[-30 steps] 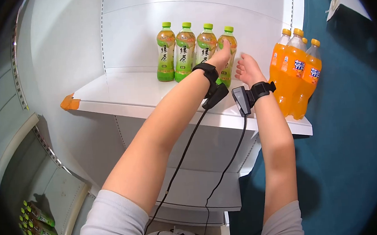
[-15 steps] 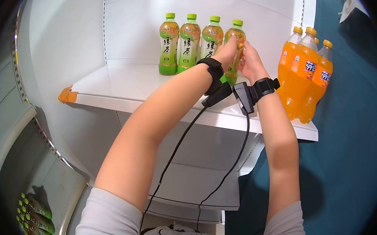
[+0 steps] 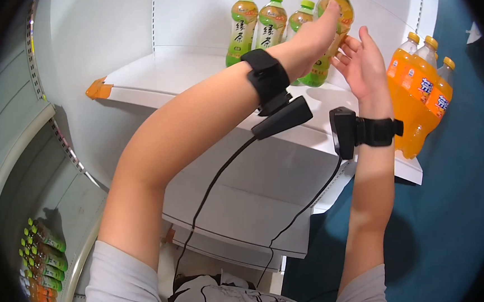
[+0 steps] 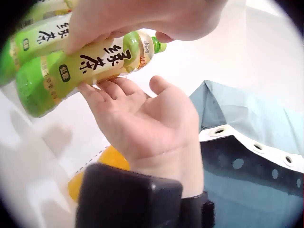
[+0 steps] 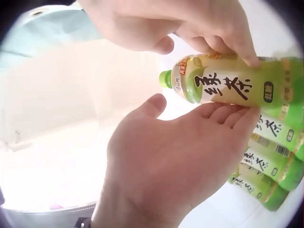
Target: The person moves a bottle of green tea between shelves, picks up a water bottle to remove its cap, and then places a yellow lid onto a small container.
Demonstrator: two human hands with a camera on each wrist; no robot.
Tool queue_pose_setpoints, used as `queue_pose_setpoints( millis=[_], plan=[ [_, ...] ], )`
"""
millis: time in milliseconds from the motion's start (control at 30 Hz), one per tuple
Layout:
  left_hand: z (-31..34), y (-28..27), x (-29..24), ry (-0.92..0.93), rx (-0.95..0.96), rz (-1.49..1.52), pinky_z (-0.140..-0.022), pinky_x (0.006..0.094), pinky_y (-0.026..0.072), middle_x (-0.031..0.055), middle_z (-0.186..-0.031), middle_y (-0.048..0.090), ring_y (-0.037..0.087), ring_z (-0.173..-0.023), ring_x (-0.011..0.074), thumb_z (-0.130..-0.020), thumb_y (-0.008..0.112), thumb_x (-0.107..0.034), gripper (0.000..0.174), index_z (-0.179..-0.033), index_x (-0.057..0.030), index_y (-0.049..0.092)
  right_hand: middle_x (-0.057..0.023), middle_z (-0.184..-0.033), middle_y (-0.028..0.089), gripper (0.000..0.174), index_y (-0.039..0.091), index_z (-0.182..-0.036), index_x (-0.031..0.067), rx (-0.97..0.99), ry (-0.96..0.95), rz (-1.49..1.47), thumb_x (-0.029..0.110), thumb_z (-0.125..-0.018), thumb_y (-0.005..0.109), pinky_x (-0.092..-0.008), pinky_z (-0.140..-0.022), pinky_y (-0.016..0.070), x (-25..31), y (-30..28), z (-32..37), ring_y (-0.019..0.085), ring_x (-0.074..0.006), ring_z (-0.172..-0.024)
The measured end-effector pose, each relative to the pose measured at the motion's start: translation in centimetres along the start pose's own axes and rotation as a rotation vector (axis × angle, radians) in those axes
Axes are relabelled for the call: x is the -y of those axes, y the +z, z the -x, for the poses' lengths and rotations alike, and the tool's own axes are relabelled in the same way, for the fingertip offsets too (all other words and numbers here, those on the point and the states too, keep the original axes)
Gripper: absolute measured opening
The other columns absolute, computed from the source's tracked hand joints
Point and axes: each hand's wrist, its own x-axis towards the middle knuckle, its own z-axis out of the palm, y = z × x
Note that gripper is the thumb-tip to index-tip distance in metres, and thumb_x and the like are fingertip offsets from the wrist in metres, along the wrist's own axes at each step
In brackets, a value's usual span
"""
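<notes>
A green tea bottle [image 3: 340,16] with a green cap leans slightly and stands between both hands. My left hand [image 3: 315,36] presses its left side, thumb straight up along the bottle. On the other side my right hand [image 3: 365,69] touches it with its fingertips, palm wide and thumb raised. In the right wrist view the fingers of the left hand [image 5: 175,152] and right hand [image 5: 185,23] flank the label of the bottle [image 5: 228,80]. Its lower end hangs close over the shelf in the left wrist view. More green tea bottles [image 3: 270,28] stand in a row to its left.
Several orange soda bottles [image 3: 412,91] stand at the right end of the white shelf [image 3: 163,72]. Orange tape [image 3: 100,89] covers the left front corner. Rows of bottles [image 3: 41,255] sit on the lower left shelving. Black cables [image 3: 216,181] hang from the wrist cameras.
Both hands have closed in on the rightmost green tea bottle. It has come up and nearer to the head camera, away from the row. The view has shifted too.
</notes>
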Motion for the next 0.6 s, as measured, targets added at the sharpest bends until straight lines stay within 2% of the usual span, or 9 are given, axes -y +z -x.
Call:
queue_pose_setpoints(
  millis=[67,133,167,200,300,333,400,433,600],
  plan=[
    [3.4,-0.5,-1.5,0.013,-0.028,-0.021,-0.089,0.0362,0.0311,0.0226,-0.116,0.042,0.040,-0.108,0.0275,-0.080,0.029,-0.057,0.076,-0.115,0.0096,0.039,-0.0116,-0.115,0.042,0.060,0.036,-0.117,-0.0064,0.025,0.007,-0.003,0.045,-0.087,0.030,-0.0314,-0.089,0.0334,0.2,1.8,1.9,0.043,-0.0173,-0.097],
    [6.7,-1.0,-3.2,0.154,-0.040,-0.039,-0.086,0.0326,0.0348,0.0202,-0.110,0.046,0.044,-0.104,0.0253,-0.083,0.031,-0.050,0.066,-0.108,0.0091,0.044,-0.0040,-0.091,0.045,0.051,0.045,-0.107,-0.0045,0.040,-0.106,-0.092,0.041,-0.088,0.034,-0.0313,-0.085,0.0327,0.1,3.9,3.2,0.036,-0.0105,-0.071],
    [8.5,-1.1,-4.2,0.174,-0.033,-0.028,-0.081,0.0307,0.0390,0.0184,-0.107,0.047,0.048,-0.098,0.0238,-0.086,0.031,-0.044,0.057,-0.106,0.0084,0.043,-0.0080,-0.101,0.047,0.052,0.043,-0.109,-0.0070,0.124,-0.093,-0.134,0.040,-0.088,0.034,-0.0350,-0.092,0.0286,0.1,4.3,3.2,0.042,-0.0145,-0.087],
    [9.9,-1.8,-5.3,0.162,-0.062,-0.030,-0.081,0.0307,0.0390,0.0184,-0.107,0.047,0.048,-0.098,0.0238,-0.086,0.031,-0.044,0.057,-0.106,0.0084,0.043,-0.0080,-0.101,0.047,0.052,0.043,-0.109,-0.0070,0.143,-0.067,-0.138,0.040,-0.088,0.034,-0.0350,-0.092,0.0286,-0.1,5.2,3.5,0.042,-0.0145,-0.087],
    [13.5,-3.4,-7.2,0.388,-0.157,-0.328,-0.075,0.0301,0.0412,0.0166,-0.078,0.056,0.054,-0.078,0.0241,-0.088,0.022,-0.048,0.062,-0.094,0.0060,0.052,-0.0192,-0.120,0.041,0.055,0.038,-0.115,-0.0097,0.237,-0.171,-0.151,0.038,-0.088,0.033,-0.0375,-0.094,0.0277,-0.4,8.6,4.8,0.036,-0.0249,-0.115],
    [14.3,-3.3,-8.7,0.374,-0.182,-0.337,-0.075,0.0301,0.0412,0.0166,-0.078,0.056,0.054,-0.078,0.0241,-0.088,0.022,-0.048,0.062,-0.094,0.0060,0.052,-0.0192,-0.120,0.041,0.055,0.038,-0.115,-0.0097,0.255,-0.149,-0.160,0.038,-0.088,0.033,-0.0375,-0.094,0.0277,-0.6,10.0,5.4,0.036,-0.0249,-0.115],
    [15.5,-3.5,-11.7,-0.132,-0.358,-0.258,-0.073,0.0295,0.0417,0.0191,-0.081,0.057,0.055,-0.080,0.0253,-0.087,0.022,-0.049,0.063,-0.093,0.0060,0.052,-0.0189,-0.119,0.041,0.055,0.034,-0.117,-0.0094,0.273,-0.149,-0.114,0.038,-0.090,0.029,-0.0320,-0.096,0.0292,-1.1,12.7,6.7,0.041,-0.0236,-0.111],
    [18.2,-6.3,-9.7,0.374,-0.122,-0.361,-0.078,0.0306,0.0397,0.0222,-0.089,0.055,0.053,-0.089,0.0272,-0.087,0.020,-0.049,0.065,-0.100,0.0077,0.049,-0.0194,-0.119,0.040,0.055,0.033,-0.117,-0.0098,0.322,-0.121,-0.135,0.037,-0.089,0.030,-0.0320,-0.095,0.0298,-1.4,13.8,7.0,0.040,-0.0243,-0.111],
    [24.4,-10.4,-9.8,0.242,-0.420,-0.444,-0.087,0.0303,0.0322,0.0241,-0.104,0.047,0.044,-0.101,0.0274,-0.087,0.020,-0.050,0.067,-0.112,0.0102,0.036,-0.0199,-0.120,0.040,0.056,0.033,-0.118,-0.0108,0.454,-0.046,-0.203,0.038,-0.089,0.028,-0.0338,-0.095,0.0291,-4.5,19.9,9.8,0.038,-0.0253,-0.113]
  ],
)
